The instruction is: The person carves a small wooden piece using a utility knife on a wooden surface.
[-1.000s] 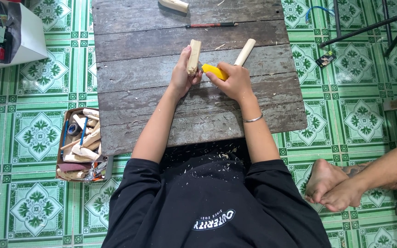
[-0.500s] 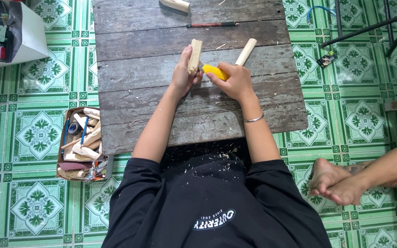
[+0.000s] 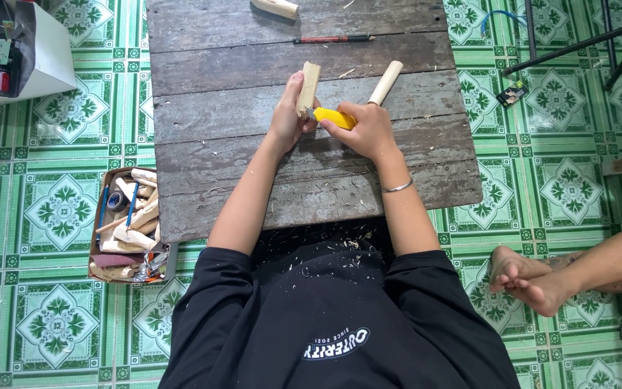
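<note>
While my left hand (image 3: 287, 119) stays wrapped around the wood block (image 3: 308, 88) standing on the tabletop (image 3: 253, 57), my right hand (image 3: 366, 131) grips the yellow knife (image 3: 334, 117) against its lower end. I'd say take thin cuts, blade away from the thumb.

We see a pale wooden block (image 3: 308, 88) standing nearly upright on the grey plank tabletop (image 3: 253, 158), tilted slightly right. Just to its right, a yellow-handled knife (image 3: 334, 117) lies across, its tip touching the block's lower end.
</note>
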